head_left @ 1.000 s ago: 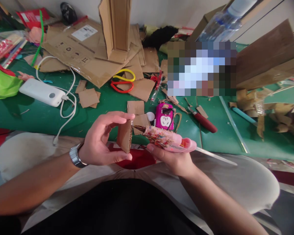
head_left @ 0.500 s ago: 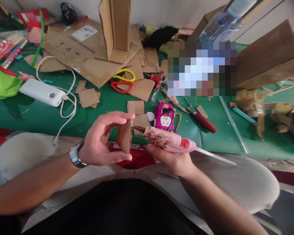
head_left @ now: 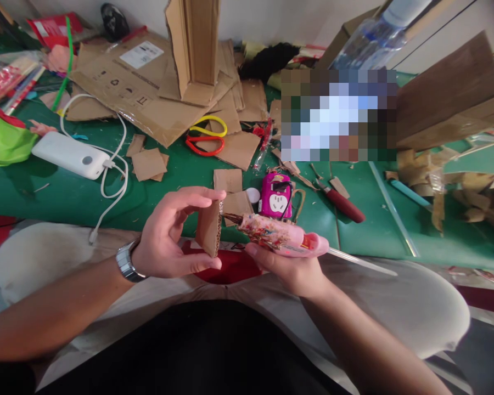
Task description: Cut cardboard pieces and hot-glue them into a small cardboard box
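Between the thumb and fingers of my left hand (head_left: pixel 168 236) a small cardboard piece (head_left: pixel 208 230) is gripped, its corrugated edge turned to the right. My right hand (head_left: pixel 290 269) is wrapped round a pink hot glue gun (head_left: pixel 278 236), whose body is crusted with bits of dried stuff. The gun's nozzle points left and is at the upper part of the cardboard's edge; whether it touches I cannot tell. A clear glue stick (head_left: pixel 362 262) juts from the back of the gun. My right fingers are mostly hidden beneath it.
On the green table (head_left: pixel 181 181) lie scissors (head_left: pixel 208 136), a white power bank (head_left: pixel 68 155) with a cable, a magenta socket adapter (head_left: pixel 275 196), a red-handled tool (head_left: pixel 343 204) and cardboard scraps (head_left: pixel 148 164). Behind are a flattened carton (head_left: pixel 119 82) and a water bottle (head_left: pixel 370 44).
The glue gun has shifted very slightly, its nozzle staying by the upper part of the cardboard edge. My left hand and the cardboard piece stay almost still.
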Motion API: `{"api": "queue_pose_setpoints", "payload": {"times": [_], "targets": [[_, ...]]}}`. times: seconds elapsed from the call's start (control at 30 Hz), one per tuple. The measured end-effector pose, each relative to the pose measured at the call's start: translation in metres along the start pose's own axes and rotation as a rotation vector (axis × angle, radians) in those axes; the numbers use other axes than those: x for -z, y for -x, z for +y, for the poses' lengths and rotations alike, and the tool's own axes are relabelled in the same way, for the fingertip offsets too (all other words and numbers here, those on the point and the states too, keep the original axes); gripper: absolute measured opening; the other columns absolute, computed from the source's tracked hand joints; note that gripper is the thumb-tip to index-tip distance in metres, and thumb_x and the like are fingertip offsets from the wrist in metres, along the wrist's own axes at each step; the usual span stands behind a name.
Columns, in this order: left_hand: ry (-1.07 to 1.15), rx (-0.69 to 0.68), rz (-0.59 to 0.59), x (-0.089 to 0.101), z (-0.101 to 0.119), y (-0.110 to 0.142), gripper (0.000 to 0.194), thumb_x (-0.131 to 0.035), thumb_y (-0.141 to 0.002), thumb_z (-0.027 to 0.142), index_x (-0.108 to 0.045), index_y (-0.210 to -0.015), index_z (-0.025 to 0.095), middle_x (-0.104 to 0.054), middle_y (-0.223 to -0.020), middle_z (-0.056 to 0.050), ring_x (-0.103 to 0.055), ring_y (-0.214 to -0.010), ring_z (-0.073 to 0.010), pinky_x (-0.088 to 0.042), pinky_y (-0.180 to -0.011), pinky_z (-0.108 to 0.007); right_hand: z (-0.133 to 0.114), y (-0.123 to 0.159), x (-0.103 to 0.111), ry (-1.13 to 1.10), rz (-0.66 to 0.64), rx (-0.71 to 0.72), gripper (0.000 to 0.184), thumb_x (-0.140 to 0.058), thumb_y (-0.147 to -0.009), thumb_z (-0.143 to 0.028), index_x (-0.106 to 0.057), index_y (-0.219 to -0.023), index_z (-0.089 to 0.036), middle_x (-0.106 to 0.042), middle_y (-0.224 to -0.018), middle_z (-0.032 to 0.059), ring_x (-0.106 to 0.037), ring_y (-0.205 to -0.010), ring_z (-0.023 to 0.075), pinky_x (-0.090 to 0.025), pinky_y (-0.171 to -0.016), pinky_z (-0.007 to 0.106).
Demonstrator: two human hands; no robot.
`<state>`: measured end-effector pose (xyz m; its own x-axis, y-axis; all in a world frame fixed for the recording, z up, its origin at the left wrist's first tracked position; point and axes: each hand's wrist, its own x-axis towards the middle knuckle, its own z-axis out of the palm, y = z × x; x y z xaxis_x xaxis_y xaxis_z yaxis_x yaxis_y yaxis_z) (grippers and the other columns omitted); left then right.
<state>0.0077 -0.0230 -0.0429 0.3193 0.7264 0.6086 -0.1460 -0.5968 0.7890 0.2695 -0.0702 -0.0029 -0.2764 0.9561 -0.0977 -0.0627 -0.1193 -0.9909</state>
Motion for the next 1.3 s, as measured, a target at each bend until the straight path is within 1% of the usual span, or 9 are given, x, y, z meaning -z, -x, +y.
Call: {"api": "queue_pose_setpoints", "payload": {"times": [0.17,0.33,0.57,0.77,0.83,0.93,1.03,1.17,1.3], "targets": [[0.011,-0.04,-0.006,0.0001,-0.0037,-0.0006,0.102,-0.109,-0.07,0.046,-0.059,-0.158,0.031,-0.072,-0.151,-0.018,-0.073,-0.137,-0.0409,-0.072,-0.102,-0.059,-0.0012,-0.0004,-0.0009,0.021,-0.013,-0.012,0.028,-0.088,-0.098,-0.034,-0.089,-0.125,-0.025,-0.088,-0.132,0.0064,-0.086,-0.124,0.0332,-0.07,-0.114,0.048],[0.003,-0.03,0.009,-0.0009,-0.0037,-0.0003,0.1,-0.107,-0.072,0.048,-0.06,-0.158,0.031,-0.072,-0.15,-0.018,-0.074,-0.138,-0.0399,-0.072,-0.103,-0.058,-0.0022,-0.0006,-0.0014,0.055,-0.007,-0.027,0.028,-0.088,-0.097,-0.035,-0.089,-0.124,-0.026,-0.089,-0.13,0.0058,-0.086,-0.123,0.032,-0.07,-0.114,0.046],[-0.001,-0.024,0.0,0.0003,-0.0039,0.0004,0.1,-0.107,-0.072,0.049,-0.059,-0.158,0.033,-0.071,-0.152,-0.016,-0.073,-0.139,-0.0404,-0.072,-0.103,-0.059,-0.0006,0.0003,-0.0002,0.031,-0.004,-0.004,0.028,-0.087,-0.097,-0.025,-0.089,-0.124,-0.028,-0.089,-0.13,0.0034,-0.086,-0.122,0.031,-0.07,-0.113,0.045],[0.007,-0.047,0.004,0.0004,-0.0017,-0.0014,0.097,-0.107,-0.075,0.042,-0.059,-0.158,0.029,-0.071,-0.152,-0.017,-0.073,-0.141,-0.0375,-0.072,-0.109,-0.053,-0.0039,-0.0028,-0.0015,0.048,0.005,-0.023,0.031,-0.09,-0.095,-0.034,-0.087,-0.125,-0.026,-0.089,-0.129,0.0057,-0.084,-0.125,0.0332,-0.068,-0.115,0.048],[-0.009,-0.036,0.008,0.0007,-0.0018,-0.0015,0.097,-0.107,-0.074,0.044,-0.059,-0.158,0.031,-0.071,-0.151,-0.016,-0.073,-0.14,-0.038,-0.072,-0.108,-0.053,-0.0055,-0.003,-0.0017,0.067,0.017,-0.033,0.032,-0.091,-0.094,-0.038,-0.087,-0.123,-0.027,-0.089,-0.126,0.006,-0.084,-0.12,0.0338,-0.071,-0.11,0.048],[-0.013,-0.033,0.016,0.0015,-0.0032,-0.0014,0.098,-0.106,-0.073,0.05,-0.06,-0.158,0.032,-0.072,-0.15,-0.017,-0.074,-0.138,-0.0403,-0.074,-0.103,-0.056,-0.0064,-0.0017,-0.0007,0.089,0.028,-0.028,0.029,-0.092,-0.093,-0.041,-0.087,-0.119,-0.031,-0.089,-0.116,0.004,-0.085,-0.104,0.0308,-0.074,-0.095,0.045],[0.007,-0.04,0.008,0.0024,-0.0047,-0.001,0.103,-0.108,-0.07,0.046,-0.06,-0.159,0.031,-0.072,-0.151,-0.018,-0.074,-0.139,-0.0407,-0.074,-0.104,-0.056,-0.0046,0.0003,0.0012,0.081,0.013,-0.029,0.028,-0.09,-0.094,-0.05,-0.088,-0.116,-0.035,-0.086,-0.105,0.0038,-0.083,-0.092,0.0288,-0.074,-0.085,0.044],[0.015,-0.006,0.005,0.0034,-0.0054,0.0009,0.103,-0.109,-0.068,0.046,-0.06,-0.159,0.036,-0.071,-0.153,-0.015,-0.072,-0.141,-0.0406,-0.073,-0.105,-0.058,-0.0004,0.0019,0.0036,0.053,-0.002,-0.029,0.039,-0.083,-0.094,-0.068,-0.087,-0.106,-0.031,-0.078,-0.085,0.0047,-0.076,-0.075,0.0257,-0.072,-0.071,0.042],[0.028,0.002,-0.005,0.004,-0.0046,0.0022,0.102,-0.109,-0.069,0.043,-0.06,-0.158,0.034,-0.069,-0.153,-0.018,-0.071,-0.142,-0.0419,-0.072,-0.105,-0.059,-0.002,0.0,0.0021,0.057,0.003,-0.001,0.04,-0.083,-0.094,-0.068,-0.086,-0.101,-0.029,-0.076,-0.081,0.0042,-0.072,-0.07,0.0232,-0.069,-0.065,0.039]]}}
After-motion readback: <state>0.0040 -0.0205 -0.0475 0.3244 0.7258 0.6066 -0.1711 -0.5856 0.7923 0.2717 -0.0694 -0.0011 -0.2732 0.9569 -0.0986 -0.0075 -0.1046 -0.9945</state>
